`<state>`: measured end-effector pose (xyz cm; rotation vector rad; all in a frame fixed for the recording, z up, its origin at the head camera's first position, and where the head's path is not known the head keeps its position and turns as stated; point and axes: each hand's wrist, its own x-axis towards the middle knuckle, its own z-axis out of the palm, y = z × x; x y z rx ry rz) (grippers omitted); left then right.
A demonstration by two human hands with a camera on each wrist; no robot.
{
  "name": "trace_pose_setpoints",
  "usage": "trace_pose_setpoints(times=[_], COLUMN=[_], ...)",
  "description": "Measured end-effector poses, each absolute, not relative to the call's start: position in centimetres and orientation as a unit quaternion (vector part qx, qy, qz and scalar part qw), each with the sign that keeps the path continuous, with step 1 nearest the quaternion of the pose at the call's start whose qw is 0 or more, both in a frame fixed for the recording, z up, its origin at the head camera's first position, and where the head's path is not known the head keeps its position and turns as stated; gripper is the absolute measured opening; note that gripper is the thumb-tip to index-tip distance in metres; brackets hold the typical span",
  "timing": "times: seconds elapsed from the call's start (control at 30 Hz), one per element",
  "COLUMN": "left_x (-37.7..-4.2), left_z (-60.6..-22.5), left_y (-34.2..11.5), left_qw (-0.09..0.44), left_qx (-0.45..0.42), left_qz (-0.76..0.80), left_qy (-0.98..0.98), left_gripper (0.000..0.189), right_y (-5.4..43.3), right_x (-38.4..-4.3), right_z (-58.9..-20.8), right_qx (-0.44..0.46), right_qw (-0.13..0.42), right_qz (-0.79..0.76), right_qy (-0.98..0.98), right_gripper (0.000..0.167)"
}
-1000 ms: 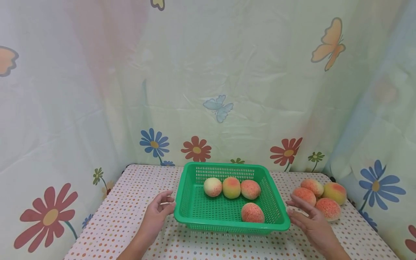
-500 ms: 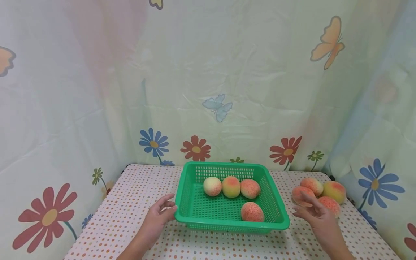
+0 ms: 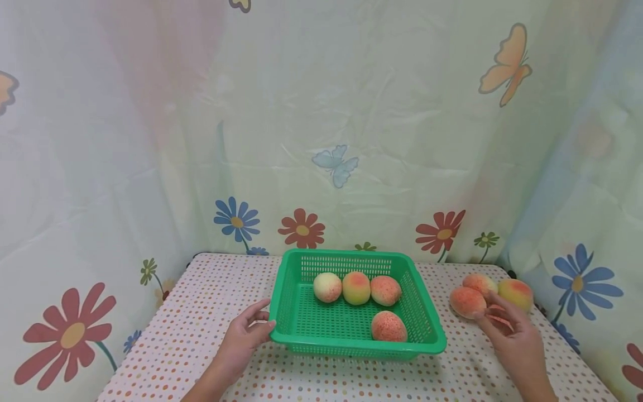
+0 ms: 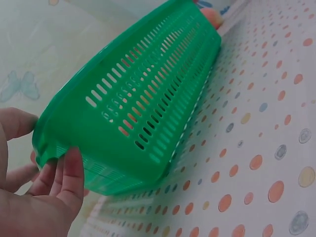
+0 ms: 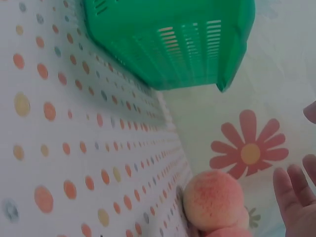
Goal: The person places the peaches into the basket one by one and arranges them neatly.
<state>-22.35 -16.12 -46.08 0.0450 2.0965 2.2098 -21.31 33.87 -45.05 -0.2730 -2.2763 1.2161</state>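
Note:
A green plastic basket (image 3: pixel 351 347) with slotted walls stands mid-table and holds several peaches. Three of them, one a pale peach (image 3: pixel 327 287), line its back part; a red-speckled peach (image 3: pixel 389 326) lies near the front right. My left hand (image 3: pixel 243 333) grips the basket's left rim, its fingers bent at the edge in the left wrist view. Off to the right, my right hand (image 3: pixel 517 340) hangs over a small pile of peaches, thumb and fingers apart. It hides most of the nearest one; beside its fingertips is a reddish peach (image 3: pixel 468 302).
Behind the right hand lie a speckled peach (image 3: pixel 480 283) and a yellow-green peach (image 3: pixel 516 295) with a red top. A dotted cloth (image 3: pixel 321 382) covers the table. A flowered curtain (image 3: pixel 382 111) encloses the back and sides.
My right hand has left the basket's right side and moved right, over the nearest peach of the pile. The left hand stays at the left rim.

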Motion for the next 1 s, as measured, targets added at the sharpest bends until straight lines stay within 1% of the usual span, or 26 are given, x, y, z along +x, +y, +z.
trace_pose_setpoints(times=[0.3,0.5,0.8,1.0], left_x=[-22.3,-22.6,-22.7,-22.9], left_z=[-45.9,-45.9,-45.5,-45.4], left_y=[-16.3,-16.6,-16.9,-16.9], left_qw=[0.066,0.083,0.101,0.105], left_qx=[0.015,0.027,0.03,0.032], left_qz=[0.739,0.744,0.748,0.751], left_qy=[0.67,0.663,0.655,0.651], left_gripper=[0.07,0.073,0.076,0.077], right_y=[35.1,35.9,36.8,37.3], right_x=[-21.7,-21.9,-22.7,-23.2], right_z=[-45.1,-45.5,-46.1,-46.5], right_qx=[-0.177,-0.212,-0.238,-0.256], right_qw=[0.296,0.307,0.275,0.254], right_qz=[0.405,0.391,0.41,0.408], right_qy=[-0.847,-0.841,-0.837,-0.839], right_gripper=[0.063,0.063,0.067,0.076])
